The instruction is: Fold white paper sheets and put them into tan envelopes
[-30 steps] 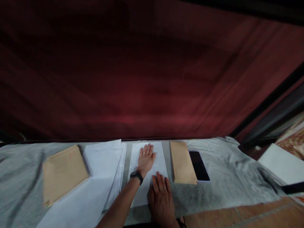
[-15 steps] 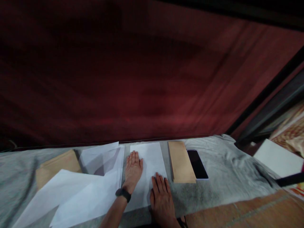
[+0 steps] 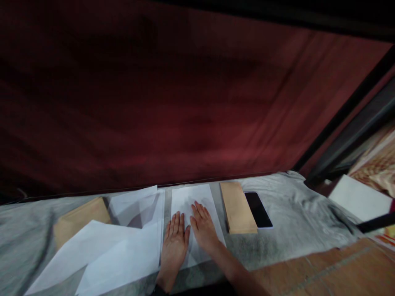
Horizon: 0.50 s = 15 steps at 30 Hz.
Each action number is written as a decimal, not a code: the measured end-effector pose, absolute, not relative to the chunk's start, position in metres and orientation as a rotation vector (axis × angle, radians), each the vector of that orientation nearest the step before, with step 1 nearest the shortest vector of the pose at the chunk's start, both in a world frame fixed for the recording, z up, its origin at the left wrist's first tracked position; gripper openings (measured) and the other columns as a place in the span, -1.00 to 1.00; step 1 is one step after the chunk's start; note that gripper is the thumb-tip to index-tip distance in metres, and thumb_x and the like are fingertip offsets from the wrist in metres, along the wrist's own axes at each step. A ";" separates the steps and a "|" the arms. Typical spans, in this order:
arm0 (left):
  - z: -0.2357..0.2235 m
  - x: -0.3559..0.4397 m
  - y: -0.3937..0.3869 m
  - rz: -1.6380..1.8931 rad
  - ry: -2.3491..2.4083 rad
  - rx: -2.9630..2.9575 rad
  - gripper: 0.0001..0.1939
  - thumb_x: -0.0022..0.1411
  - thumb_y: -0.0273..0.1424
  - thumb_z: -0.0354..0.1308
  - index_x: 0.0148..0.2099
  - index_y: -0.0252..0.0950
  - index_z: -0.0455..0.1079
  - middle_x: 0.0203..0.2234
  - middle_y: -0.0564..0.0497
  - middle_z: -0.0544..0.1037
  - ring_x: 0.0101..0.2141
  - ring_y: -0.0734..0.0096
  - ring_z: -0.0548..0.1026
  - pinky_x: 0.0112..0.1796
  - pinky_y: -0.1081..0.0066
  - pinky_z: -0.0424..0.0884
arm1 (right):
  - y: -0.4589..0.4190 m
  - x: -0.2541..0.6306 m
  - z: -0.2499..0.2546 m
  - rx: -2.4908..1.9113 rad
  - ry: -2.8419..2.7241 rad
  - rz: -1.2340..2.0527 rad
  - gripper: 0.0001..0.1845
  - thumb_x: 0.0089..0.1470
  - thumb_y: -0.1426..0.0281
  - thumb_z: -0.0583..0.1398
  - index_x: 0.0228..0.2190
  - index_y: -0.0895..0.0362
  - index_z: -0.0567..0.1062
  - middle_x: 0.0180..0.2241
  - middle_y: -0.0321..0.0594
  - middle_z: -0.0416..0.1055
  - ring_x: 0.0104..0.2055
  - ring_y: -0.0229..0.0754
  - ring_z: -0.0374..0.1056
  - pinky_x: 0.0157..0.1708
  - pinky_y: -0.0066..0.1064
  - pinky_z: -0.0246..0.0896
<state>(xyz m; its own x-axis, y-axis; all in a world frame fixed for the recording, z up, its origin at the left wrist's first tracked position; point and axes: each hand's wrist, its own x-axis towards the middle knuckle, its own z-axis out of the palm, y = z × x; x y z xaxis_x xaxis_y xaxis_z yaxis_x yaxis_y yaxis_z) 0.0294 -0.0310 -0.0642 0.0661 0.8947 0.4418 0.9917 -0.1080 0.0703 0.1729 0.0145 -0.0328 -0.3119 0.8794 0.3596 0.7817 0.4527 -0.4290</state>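
A white sheet of paper (image 3: 197,193) lies flat on the grey cloth in front of me. My left hand (image 3: 175,242) rests palm down on its left, nearer part, fingers stretched out. Farther up and to the right, my right hand (image 3: 203,226) also lies flat on the sheet with its fingers extended. Neither hand grips anything. Just left of the sheet is a spread of loose white papers (image 3: 126,250), some of them overlapping. A stack of brown envelopes (image 3: 239,207) lies to the right of my right hand.
A dark-screened phone (image 3: 258,209) lies beside the brown stack. More brown envelopes (image 3: 82,218) lie at the left, partly covered by white paper. Grey cloth (image 3: 296,222) covers the surface. A dark red hanging (image 3: 191,123) rises behind, and a white board (image 3: 359,197) is at the far right.
My left hand has slid down the sheet toward me, and my right hand has moved up it. Loose white papers at the left have shifted, now partly covering the left envelopes.
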 end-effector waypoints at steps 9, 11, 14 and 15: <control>-0.070 0.024 -0.032 -0.538 -1.849 -2.159 -0.40 0.43 -0.31 -0.22 0.42 -0.44 0.10 0.34 -0.26 0.23 0.35 0.01 0.15 0.25 -0.05 0.23 | 0.085 0.131 -0.048 -1.451 -2.300 0.173 -0.47 0.41 0.19 -0.02 0.29 0.12 0.28 0.36 -0.11 0.13 0.39 -0.09 0.07 0.37 -0.14 -0.11; -0.070 0.024 -0.031 -0.549 -1.872 -2.143 -0.39 0.43 -0.27 -0.21 0.42 -0.43 0.10 0.35 -0.26 0.21 0.35 0.02 0.15 0.26 -0.03 0.23 | 0.096 0.137 -0.051 -1.474 -2.276 0.128 -0.47 0.41 0.19 -0.04 0.29 0.10 0.28 0.36 -0.14 0.14 0.38 -0.09 0.08 0.36 -0.15 -0.11; -0.070 0.026 -0.030 -0.558 -1.908 -2.118 -0.37 0.43 -0.23 -0.20 0.43 -0.40 0.06 0.36 -0.24 0.20 0.35 0.04 0.15 0.26 -0.03 0.22 | 0.114 0.153 -0.049 -1.546 -2.234 0.121 -0.46 0.41 0.21 -0.06 0.29 0.14 0.27 0.35 -0.08 0.15 0.38 -0.06 0.09 0.35 -0.12 -0.11; -0.070 0.026 -0.030 -0.557 -1.913 -2.116 -0.37 0.44 -0.23 -0.20 0.44 -0.39 0.05 0.36 -0.23 0.20 0.36 0.06 0.15 0.26 -0.03 0.22 | 0.119 0.159 -0.048 -1.592 -2.221 0.126 -0.45 0.40 0.21 -0.06 0.30 0.16 0.27 0.35 -0.05 0.15 0.38 -0.04 0.09 0.34 -0.10 -0.11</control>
<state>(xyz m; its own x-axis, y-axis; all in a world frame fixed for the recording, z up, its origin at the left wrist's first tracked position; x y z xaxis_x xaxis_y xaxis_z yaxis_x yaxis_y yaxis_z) 0.0264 -0.0301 -0.0697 0.0727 0.9006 0.4286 0.9899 -0.1177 0.0795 0.1594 0.1187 -0.0477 -0.2690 0.9248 0.2691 0.8884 0.3462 -0.3015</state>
